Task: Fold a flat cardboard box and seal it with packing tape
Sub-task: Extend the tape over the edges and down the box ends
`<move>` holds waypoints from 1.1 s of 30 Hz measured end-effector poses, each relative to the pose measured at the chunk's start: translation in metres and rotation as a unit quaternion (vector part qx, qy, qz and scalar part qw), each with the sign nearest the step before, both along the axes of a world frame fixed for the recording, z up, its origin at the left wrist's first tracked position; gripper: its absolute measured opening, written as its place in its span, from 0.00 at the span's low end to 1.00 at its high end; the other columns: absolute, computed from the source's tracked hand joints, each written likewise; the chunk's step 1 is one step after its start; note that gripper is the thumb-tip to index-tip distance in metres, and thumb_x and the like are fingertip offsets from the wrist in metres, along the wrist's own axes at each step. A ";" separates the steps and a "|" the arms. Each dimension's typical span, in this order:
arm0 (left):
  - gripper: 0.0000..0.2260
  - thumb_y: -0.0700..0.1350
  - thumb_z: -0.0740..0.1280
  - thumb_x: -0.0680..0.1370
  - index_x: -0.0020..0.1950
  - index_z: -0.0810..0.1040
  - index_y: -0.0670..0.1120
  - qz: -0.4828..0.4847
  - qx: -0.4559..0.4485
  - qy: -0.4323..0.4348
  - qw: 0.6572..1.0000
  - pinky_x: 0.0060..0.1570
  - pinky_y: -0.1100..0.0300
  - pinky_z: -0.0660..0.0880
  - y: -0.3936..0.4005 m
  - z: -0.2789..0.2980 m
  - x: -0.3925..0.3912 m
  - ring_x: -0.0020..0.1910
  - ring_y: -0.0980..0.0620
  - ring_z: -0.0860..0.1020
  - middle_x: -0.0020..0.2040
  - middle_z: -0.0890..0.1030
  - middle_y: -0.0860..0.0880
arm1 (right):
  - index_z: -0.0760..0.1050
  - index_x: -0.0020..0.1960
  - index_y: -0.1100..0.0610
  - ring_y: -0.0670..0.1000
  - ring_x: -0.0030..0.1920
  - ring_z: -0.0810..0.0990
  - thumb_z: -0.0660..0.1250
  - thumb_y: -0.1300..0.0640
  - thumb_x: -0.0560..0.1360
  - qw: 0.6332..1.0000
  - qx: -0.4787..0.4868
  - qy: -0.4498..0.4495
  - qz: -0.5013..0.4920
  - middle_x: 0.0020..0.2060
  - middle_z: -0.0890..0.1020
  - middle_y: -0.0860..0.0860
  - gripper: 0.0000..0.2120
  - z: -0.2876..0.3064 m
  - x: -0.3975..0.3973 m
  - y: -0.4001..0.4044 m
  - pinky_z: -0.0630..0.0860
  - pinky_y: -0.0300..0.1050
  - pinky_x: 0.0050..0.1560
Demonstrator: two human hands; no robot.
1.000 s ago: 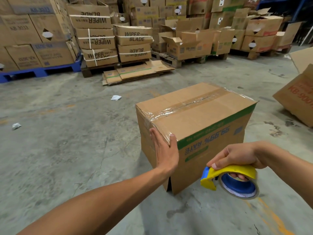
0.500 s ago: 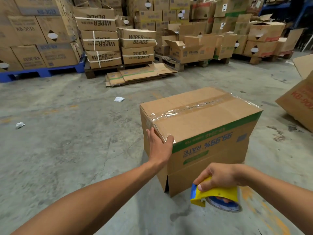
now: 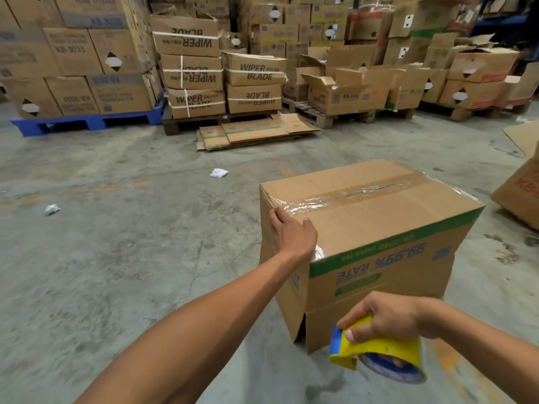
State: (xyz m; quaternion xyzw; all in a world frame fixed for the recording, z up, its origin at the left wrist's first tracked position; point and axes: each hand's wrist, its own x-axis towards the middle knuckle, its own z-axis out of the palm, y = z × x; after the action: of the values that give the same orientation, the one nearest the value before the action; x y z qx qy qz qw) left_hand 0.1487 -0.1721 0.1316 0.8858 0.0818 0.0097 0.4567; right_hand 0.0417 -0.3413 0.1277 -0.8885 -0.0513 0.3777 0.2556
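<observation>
A brown cardboard box [image 3: 388,225] with a green stripe and upside-down blue print stands on the concrete floor. Clear packing tape [image 3: 353,195] runs along its top seam and down the near-left end. My left hand [image 3: 291,233] lies flat on the box's top left edge, pressing the tape end, fingers together. My right hand [image 3: 388,319] grips a yellow and blue tape dispenser [image 3: 379,357] low in front of the box's near side, apart from the box. The bottom flap at the near corner gapes a little.
Flattened cardboard sheets [image 3: 256,132] lie on the floor behind. Pallets of stacked boxes [image 3: 192,68] line the back. Another box [image 3: 522,193] sits at the right edge. Crumpled paper scraps [image 3: 218,172] lie on the floor to the left.
My left hand slid up from the box's left side face onto its top edge. My right hand with the dispenser dropped lower and nearer to me. The view came closer to the box.
</observation>
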 end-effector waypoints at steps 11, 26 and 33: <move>0.39 0.56 0.58 0.82 0.79 0.38 0.38 -0.049 0.022 -0.004 0.999 0.77 0.51 0.44 0.019 0.006 0.043 0.79 0.45 0.39 0.80 0.36 0.45 | 0.79 0.62 0.38 0.49 0.57 0.80 0.71 0.42 0.73 1.000 -0.001 0.018 0.018 0.58 0.80 0.42 0.17 -0.004 0.005 0.020 0.76 0.40 0.57; 0.40 0.63 0.58 0.78 0.79 0.45 0.42 -0.032 0.086 0.041 0.995 0.71 0.41 0.57 0.021 -0.004 0.103 0.76 0.39 0.48 0.77 0.49 0.42 | 0.79 0.60 0.35 0.43 0.60 0.77 0.71 0.38 0.71 0.998 -0.012 0.056 -0.003 0.61 0.80 0.38 0.17 0.000 0.008 0.005 0.72 0.43 0.66; 0.42 0.60 0.60 0.78 0.80 0.37 0.45 -0.082 0.025 0.043 0.995 0.75 0.45 0.53 0.041 -0.007 0.114 0.78 0.38 0.51 0.80 0.39 0.46 | 0.80 0.59 0.34 0.40 0.60 0.77 0.72 0.38 0.70 0.999 -0.023 0.038 -0.005 0.60 0.80 0.35 0.18 0.000 0.005 0.005 0.71 0.41 0.67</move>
State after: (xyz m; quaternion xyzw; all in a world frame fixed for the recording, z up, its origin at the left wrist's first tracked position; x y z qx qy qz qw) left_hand 0.2624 -0.1308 0.1250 0.9003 0.0283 -0.0643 0.4297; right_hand 0.0464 -0.3362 0.1280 -0.8795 -0.0288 0.4109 0.2385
